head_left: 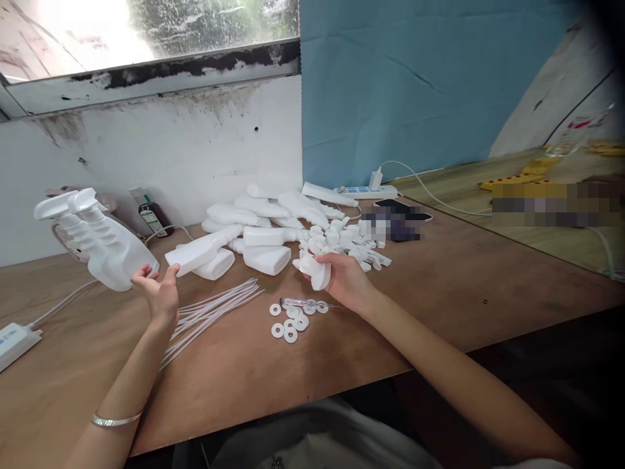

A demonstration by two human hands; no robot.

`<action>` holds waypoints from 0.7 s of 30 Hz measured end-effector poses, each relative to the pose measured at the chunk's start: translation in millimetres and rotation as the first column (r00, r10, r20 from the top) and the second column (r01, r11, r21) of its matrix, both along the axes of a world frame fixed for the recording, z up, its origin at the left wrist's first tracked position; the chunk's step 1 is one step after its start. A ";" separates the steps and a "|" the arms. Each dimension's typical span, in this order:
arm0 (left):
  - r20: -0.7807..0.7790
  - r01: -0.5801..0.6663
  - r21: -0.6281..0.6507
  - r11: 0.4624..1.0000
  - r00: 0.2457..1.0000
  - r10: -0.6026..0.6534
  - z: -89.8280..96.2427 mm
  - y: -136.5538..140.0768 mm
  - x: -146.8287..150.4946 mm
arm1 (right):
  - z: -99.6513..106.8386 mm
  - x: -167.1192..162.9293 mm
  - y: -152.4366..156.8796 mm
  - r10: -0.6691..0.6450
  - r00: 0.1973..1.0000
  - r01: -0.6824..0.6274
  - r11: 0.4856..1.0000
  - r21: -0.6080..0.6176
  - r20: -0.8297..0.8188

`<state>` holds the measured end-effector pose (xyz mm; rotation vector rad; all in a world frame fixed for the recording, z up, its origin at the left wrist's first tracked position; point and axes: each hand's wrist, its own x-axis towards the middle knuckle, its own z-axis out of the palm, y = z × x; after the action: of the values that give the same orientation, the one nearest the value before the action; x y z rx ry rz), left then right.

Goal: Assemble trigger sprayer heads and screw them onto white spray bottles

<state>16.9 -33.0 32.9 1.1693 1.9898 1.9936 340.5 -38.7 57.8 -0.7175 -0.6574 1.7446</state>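
Note:
My left hand [160, 294] is open, thumb and fingers spread, between the assembled white spray bottles [110, 251] at the left and the nearest loose white bottle [198, 253]. Its fingertips overlap the edge of a spray bottle; I cannot tell whether they touch it. My right hand [350, 283] is closed on a white spray trigger head [319, 273], just in front of a heap of similar heads [346, 241]. Below it lie several white ring washers [291, 335] and a clear-handled screwdriver [295, 303]. Thin white tubes [209, 311] lie beside my left wrist.
More white bottles [266, 208] are piled against the wall. A dark bottle [153, 215] stands behind, left of them. Power strips sit at the left edge [17, 345] and back [371, 191], with cables. A phone [403, 209] lies on the brown table [430, 273].

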 end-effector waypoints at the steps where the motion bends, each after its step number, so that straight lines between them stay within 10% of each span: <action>1: -0.031 -0.007 0.028 1.000 1.000 0.008 1.4 -1.9 1.9 | 1.7 0.0 -1.2 0.042 0.998 -0.043 0.999 -0.025 -0.037; 16: -0.269 0.154 0.065 0.986 0.954 -0.132 10.1 -19.5 21.8 | 1.7 -1.5 -8.5 0.206 0.977 -0.193 0.966 0.172 -0.063; 21: -0.437 0.527 -0.186 0.829 0.711 -0.550 16.1 -37.0 45.9 | -5.5 -9.2 -15.4 0.169 0.956 -0.218 0.957 0.192 0.240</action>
<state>62.8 -69.9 49.0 2.0967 1.5463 1.4383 331.3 -54.0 52.3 -0.7184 -1.0868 1.7495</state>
